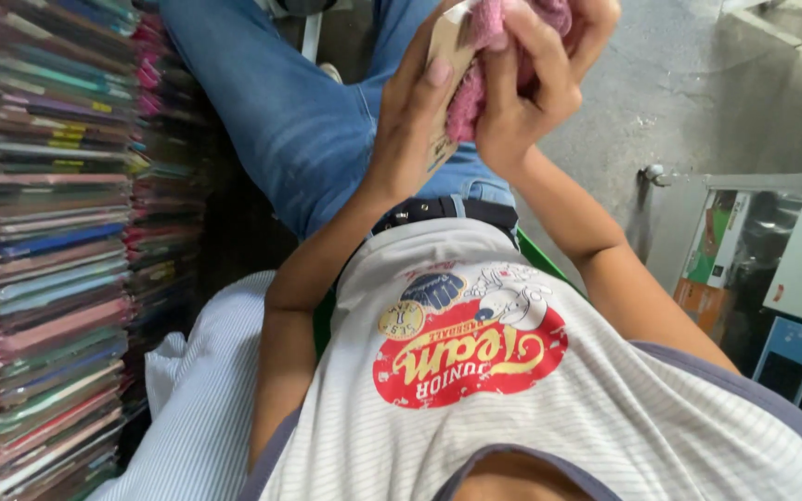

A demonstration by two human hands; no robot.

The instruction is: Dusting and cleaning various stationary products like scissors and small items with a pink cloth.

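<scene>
Beside stacked flat packets (44, 241), left hand (410, 121) and right hand (536, 88), each grip pinching phone case (446, 56), pink cloth (475, 93).

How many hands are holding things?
2. The left hand holds a flat tan phone case at top centre; the right hand, beside it, presses a pink fluffy cloth against it.

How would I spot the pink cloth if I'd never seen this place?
Start at the blue jeans at the top. Above them both hands meet: the left hand holds a flat tan piece, and the right hand presses the pink cloth against it. It is fuzzy and soft.
</scene>
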